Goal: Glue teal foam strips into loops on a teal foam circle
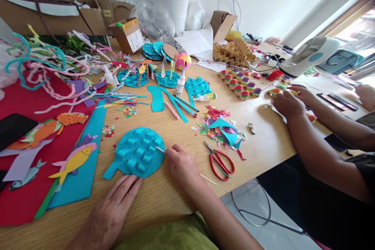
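My right hand [183, 166] pinches a thin wooden stick [159, 149]. Its tip rests among the raised paper loops of a round blue paper disc [139, 151], and its other end shows beyond my wrist. A flat blue strip sticks out at the disc's lower left. With fingers stretched out and lying flat, my left hand [113, 203] touches the disc's near edge. Red-handled scissors [221, 162] lie open-bladed to the right of my right hand. Beyond the disc are blue paper strips [175, 103] and a twisted pink piece [171, 110].
Paper scraps [224, 127] are heaped right of centre. Paper fish [76, 160] lie on coloured sheets at left, near fuzzy stems [58, 66]. A glue bottle [181, 83] stands by decorated blue discs. At right, another person's hands [290, 103] work near an egg carton [237, 84].
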`<action>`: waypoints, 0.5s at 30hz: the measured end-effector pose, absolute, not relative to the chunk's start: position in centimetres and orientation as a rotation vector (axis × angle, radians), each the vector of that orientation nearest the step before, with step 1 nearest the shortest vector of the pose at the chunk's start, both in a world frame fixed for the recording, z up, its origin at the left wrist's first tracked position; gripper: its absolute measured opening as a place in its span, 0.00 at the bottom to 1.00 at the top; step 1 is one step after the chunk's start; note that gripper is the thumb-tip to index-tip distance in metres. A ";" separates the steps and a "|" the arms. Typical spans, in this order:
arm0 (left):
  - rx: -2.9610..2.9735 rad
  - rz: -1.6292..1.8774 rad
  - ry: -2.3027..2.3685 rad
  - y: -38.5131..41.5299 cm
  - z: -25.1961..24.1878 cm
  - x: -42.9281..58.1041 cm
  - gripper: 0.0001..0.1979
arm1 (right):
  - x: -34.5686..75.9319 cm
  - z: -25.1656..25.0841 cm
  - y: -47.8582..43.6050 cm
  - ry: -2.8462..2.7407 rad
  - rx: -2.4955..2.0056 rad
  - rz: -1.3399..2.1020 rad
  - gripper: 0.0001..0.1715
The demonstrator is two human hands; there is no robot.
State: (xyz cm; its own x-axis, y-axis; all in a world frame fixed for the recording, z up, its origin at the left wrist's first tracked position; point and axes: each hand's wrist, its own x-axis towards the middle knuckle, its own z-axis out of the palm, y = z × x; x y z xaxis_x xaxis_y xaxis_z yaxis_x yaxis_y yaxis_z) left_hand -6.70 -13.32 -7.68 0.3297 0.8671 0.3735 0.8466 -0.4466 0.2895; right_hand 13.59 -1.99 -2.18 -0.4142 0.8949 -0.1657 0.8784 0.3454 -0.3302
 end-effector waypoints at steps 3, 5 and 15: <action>2.534 0.767 1.634 -13.3 -7.8 -6.6 0.22 | 13.6 -2.2 -1.8 -2.548 -1.668 0.578 0.15; 2.544 0.757 1.638 -13.3 -7.8 -6.6 0.22 | 13.5 -2.3 -1.8 -2.549 -1.664 0.578 0.15; 2.669 0.732 1.599 -12.6 -6.6 -6.7 0.22 | 15.4 -0.8 -2.5 -2.300 -1.604 0.689 0.12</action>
